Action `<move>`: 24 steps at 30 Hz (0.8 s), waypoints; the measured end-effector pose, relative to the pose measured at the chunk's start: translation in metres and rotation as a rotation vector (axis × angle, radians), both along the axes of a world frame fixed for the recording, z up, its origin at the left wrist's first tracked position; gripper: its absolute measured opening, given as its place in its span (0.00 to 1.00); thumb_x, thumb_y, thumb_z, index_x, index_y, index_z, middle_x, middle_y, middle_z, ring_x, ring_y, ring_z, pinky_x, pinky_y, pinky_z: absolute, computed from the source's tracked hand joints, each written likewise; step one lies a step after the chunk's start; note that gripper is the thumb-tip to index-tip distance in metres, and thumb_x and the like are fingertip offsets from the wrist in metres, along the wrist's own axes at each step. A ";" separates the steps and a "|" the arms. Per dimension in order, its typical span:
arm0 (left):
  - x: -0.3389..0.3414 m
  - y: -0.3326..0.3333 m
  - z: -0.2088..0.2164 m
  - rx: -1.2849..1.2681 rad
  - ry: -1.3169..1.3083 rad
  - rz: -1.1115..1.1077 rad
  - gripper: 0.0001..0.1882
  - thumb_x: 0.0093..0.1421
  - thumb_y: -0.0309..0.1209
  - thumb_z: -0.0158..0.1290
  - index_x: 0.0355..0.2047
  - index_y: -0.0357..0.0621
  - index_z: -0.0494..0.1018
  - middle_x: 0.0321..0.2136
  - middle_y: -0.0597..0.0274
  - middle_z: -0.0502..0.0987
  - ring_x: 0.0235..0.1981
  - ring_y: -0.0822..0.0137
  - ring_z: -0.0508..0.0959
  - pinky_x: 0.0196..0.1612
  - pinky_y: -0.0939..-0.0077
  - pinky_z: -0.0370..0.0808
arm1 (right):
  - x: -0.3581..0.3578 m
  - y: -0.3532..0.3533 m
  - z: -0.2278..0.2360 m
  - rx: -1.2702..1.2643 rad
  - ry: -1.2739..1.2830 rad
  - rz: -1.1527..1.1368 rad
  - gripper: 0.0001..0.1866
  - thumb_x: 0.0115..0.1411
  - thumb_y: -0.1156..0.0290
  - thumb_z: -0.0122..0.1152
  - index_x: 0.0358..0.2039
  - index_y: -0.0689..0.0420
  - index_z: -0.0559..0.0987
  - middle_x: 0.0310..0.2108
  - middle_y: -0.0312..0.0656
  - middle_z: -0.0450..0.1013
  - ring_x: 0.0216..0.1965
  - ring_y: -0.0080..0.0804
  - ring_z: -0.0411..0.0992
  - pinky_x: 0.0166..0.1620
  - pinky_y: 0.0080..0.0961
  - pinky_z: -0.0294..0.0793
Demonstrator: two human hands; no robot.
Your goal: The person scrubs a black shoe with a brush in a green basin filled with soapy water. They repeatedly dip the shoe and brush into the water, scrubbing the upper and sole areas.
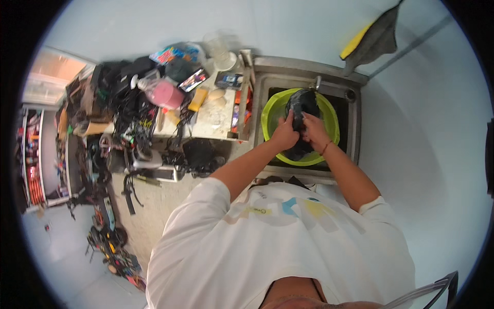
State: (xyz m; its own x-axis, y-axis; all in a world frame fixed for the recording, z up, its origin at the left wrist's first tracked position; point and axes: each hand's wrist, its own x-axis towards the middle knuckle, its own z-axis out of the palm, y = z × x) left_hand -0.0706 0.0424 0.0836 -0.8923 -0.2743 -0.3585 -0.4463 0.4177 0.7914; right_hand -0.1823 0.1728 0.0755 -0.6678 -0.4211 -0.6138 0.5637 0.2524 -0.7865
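Note:
Over a lime-green basin [265,119], my left hand [285,134] is closed on a dark, shiny black piece that looks like wet cloth [304,103]. Its kind cannot be made out for certain. My right hand [315,132], with a thin red band at the wrist, grips the same black piece close beside the left. Part of the piece rises toward the basin's far side, and more dark material lies low in the basin below my hands. The basin sits inside a metal sink [354,110], under a tap [318,81].
Left of the sink stands a cluttered table [211,121] with a pink-filled spray bottle [167,95], a yellow sponge [197,99] and a clear container [222,56]. A grey-and-yellow cloth [373,41] hangs at upper right. Scooter or bicycle parts [110,221] crowd the far left floor.

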 end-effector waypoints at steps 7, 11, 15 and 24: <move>-0.005 0.008 0.003 -0.072 -0.026 -0.014 0.52 0.58 0.32 0.59 0.81 0.49 0.47 0.66 0.23 0.60 0.57 0.24 0.74 0.62 0.46 0.75 | 0.000 0.009 -0.013 0.020 0.191 0.045 0.22 0.74 0.66 0.54 0.63 0.63 0.79 0.30 0.41 0.76 0.28 0.37 0.74 0.33 0.40 0.75; 0.002 0.018 0.006 -0.093 0.042 -0.065 0.50 0.59 0.32 0.59 0.80 0.50 0.50 0.63 0.24 0.62 0.55 0.25 0.76 0.61 0.47 0.76 | -0.033 0.022 -0.045 0.240 0.552 0.219 0.22 0.73 0.69 0.56 0.65 0.59 0.78 0.32 0.38 0.76 0.34 0.43 0.76 0.43 0.40 0.77; -0.012 0.017 0.003 -0.061 0.060 -0.045 0.48 0.60 0.32 0.58 0.80 0.52 0.53 0.61 0.27 0.64 0.55 0.27 0.76 0.61 0.48 0.76 | -0.031 0.015 -0.085 0.396 0.982 0.076 0.23 0.70 0.73 0.58 0.66 0.57 0.77 0.38 0.43 0.79 0.42 0.47 0.79 0.50 0.41 0.78; -0.009 0.007 0.010 -0.002 0.055 0.000 0.44 0.60 0.33 0.57 0.78 0.51 0.58 0.59 0.29 0.68 0.56 0.29 0.77 0.61 0.47 0.76 | 0.004 0.025 -0.008 0.460 0.890 0.382 0.26 0.62 0.77 0.61 0.63 0.63 0.77 0.54 0.59 0.81 0.56 0.56 0.78 0.58 0.45 0.77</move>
State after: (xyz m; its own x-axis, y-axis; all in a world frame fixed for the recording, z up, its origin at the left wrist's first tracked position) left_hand -0.0800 0.0490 0.0935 -0.9105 -0.2751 -0.3088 -0.4026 0.4192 0.8138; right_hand -0.1778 0.1978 0.0679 -0.8265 -0.5490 -0.1246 -0.3440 0.6676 -0.6602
